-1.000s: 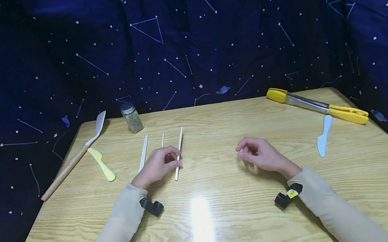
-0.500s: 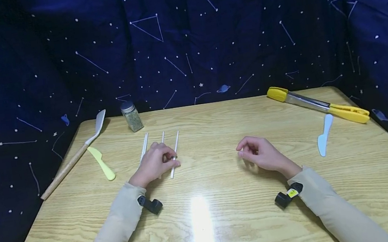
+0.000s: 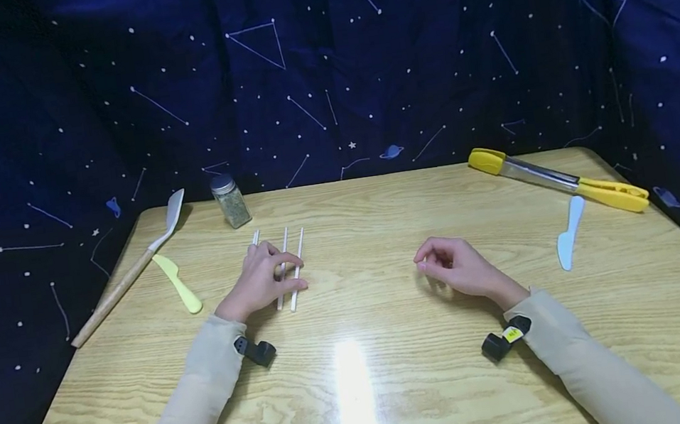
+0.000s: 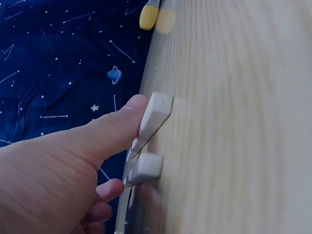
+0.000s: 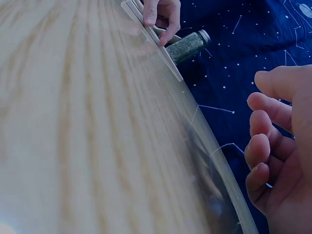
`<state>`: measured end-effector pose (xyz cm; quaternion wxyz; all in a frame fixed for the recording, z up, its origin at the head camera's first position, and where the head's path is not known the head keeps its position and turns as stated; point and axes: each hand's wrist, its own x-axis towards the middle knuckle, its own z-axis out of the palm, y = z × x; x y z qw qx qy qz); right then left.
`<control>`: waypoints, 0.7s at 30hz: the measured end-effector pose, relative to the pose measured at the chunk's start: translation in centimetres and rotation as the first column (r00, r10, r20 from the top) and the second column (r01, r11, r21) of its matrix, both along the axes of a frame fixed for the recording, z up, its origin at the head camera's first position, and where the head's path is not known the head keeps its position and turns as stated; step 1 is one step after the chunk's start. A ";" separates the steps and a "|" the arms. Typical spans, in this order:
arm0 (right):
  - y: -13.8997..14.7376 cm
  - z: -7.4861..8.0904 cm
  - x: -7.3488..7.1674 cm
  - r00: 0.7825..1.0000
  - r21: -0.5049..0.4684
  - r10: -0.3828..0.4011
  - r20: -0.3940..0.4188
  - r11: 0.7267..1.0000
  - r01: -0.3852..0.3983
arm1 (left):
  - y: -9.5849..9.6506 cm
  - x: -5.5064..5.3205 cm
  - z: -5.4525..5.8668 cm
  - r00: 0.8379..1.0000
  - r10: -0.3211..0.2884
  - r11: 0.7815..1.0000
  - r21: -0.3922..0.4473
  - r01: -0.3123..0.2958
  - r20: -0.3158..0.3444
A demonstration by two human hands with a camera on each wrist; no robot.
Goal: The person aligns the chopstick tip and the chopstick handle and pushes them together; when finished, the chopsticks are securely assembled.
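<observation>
In the head view my left hand (image 3: 259, 280) is low over the left half of the table. Its thumb and forefinger reach across a white chopstick (image 3: 295, 293), with both fingertips on it. Just left of that lies a second chopstick (image 3: 284, 241), roughly parallel. More white chopstick ends (image 3: 256, 236) show behind the knuckles, the rest hidden by the hand. Up close in the left wrist view, the thumb lies against the squared end of one chopstick (image 4: 158, 109), above another chopstick end (image 4: 148, 166). My right hand (image 3: 457, 268) hangs loosely curled, holding nothing.
A spice jar (image 3: 232, 203) stands at the back left, near a long wooden-handled spatula (image 3: 120, 287) and a yellow spreader knife (image 3: 179, 285). Yellow-ended tongs (image 3: 544, 174) and a blue spreader knife (image 3: 569, 239) lie to the right. A starry dark cloth (image 3: 333, 62) hangs behind.
The left hand has moved left, and the rightmost chopstick has slid with it, closer to the middle one. The right hand has stayed put.
</observation>
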<state>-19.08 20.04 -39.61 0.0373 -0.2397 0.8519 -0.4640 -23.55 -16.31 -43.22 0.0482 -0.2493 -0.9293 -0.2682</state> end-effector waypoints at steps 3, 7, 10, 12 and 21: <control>0.0 0.1 0.0 1.000 -0.006 0.006 -0.007 1.000 -0.006 | -0.2 0.0 0.1 1.000 0.007 1.000 0.014 -0.008 0.028; 0.1 0.1 0.1 1.000 -0.008 0.011 -0.013 1.000 -0.011 | -0.2 0.0 0.3 0.997 0.026 0.999 0.023 -0.027 0.072; 0.2 -0.2 -0.1 1.000 -0.004 0.009 -0.013 1.000 -0.009 | -0.1 0.0 0.5 0.993 0.033 0.999 0.028 -0.037 0.113; 0.6 -0.9 -0.5 1.000 0.002 0.000 -0.012 1.000 0.000 | 0.0 0.0 0.6 0.989 0.031 0.998 0.044 -0.038 0.146; 1.9 -2.6 -1.9 0.998 -0.015 -0.056 -0.022 0.998 0.055 | -0.3 0.5 0.8 0.975 0.055 0.998 0.030 -0.063 0.214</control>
